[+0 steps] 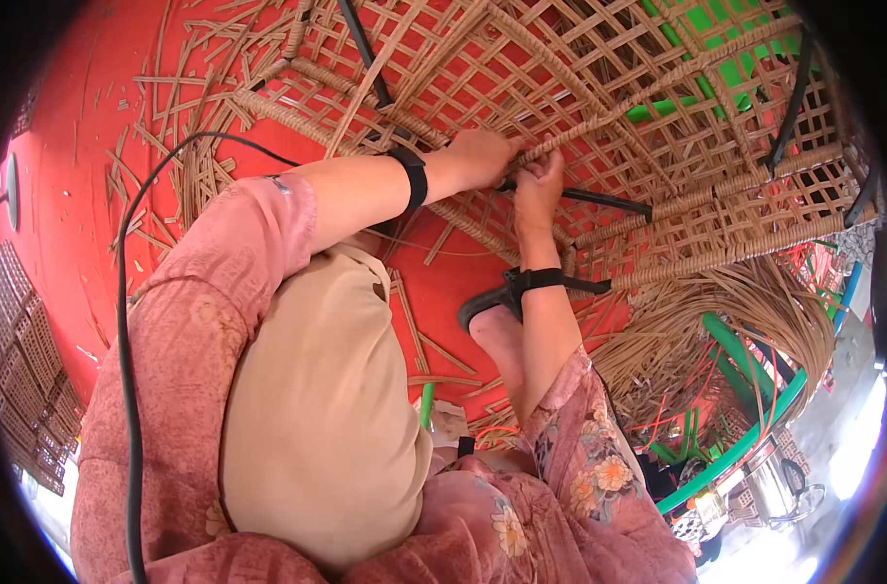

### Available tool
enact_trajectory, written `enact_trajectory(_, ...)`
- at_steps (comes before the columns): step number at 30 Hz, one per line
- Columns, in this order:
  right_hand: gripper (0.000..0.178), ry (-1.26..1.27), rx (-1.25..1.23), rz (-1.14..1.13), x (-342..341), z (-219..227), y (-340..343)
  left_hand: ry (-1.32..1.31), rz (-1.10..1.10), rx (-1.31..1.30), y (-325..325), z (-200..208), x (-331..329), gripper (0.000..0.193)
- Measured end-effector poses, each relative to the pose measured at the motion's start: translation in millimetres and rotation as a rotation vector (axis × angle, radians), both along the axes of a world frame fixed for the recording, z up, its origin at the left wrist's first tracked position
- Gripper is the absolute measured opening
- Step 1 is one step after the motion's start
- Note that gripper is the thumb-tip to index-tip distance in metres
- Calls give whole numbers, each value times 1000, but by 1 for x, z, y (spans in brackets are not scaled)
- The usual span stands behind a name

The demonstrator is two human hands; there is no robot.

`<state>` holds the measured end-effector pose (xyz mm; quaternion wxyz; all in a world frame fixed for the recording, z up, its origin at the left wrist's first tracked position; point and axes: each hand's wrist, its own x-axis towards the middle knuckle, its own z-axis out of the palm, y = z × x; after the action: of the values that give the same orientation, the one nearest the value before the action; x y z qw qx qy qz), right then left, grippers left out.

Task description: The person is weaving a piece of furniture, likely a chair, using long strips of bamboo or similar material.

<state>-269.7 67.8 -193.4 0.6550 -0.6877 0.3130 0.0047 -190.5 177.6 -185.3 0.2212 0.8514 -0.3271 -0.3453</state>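
Note:
A large open-weave panel (521,83) of tan cane strips, bound to a dark frame, fills the upper right. Both my hands are at one wrapped bar (609,115) that runs up to the right across it. My left hand (482,158) reaches in from the left, fingers bent round the lower end of that bar. Just beside it, my right hand (539,190) comes up from below, thumb and fingers pinched together against the same spot. Anything thin between those fingertips is too small to make out. A black bar (604,202) sticks out to the right behind my right hand.
Loose cane strips (195,175) litter the red floor covering (93,195) at upper left. A large bundle of strips (725,321) lies at right, near a green chair-like frame (745,448). A black cable (124,321) hangs along my left arm. A metal container (774,477) stands lower right.

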Motion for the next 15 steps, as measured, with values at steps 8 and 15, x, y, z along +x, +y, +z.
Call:
enact_trajectory(8, 44, 7, 107, -215, 4, 6, 1, -177, -104, 44, 3, 8, -4, 29)
enact_trajectory(15, 30, 253, -433, 63, 7, 20, -4, 228, -646, 120, -2, 78, -39, 25)
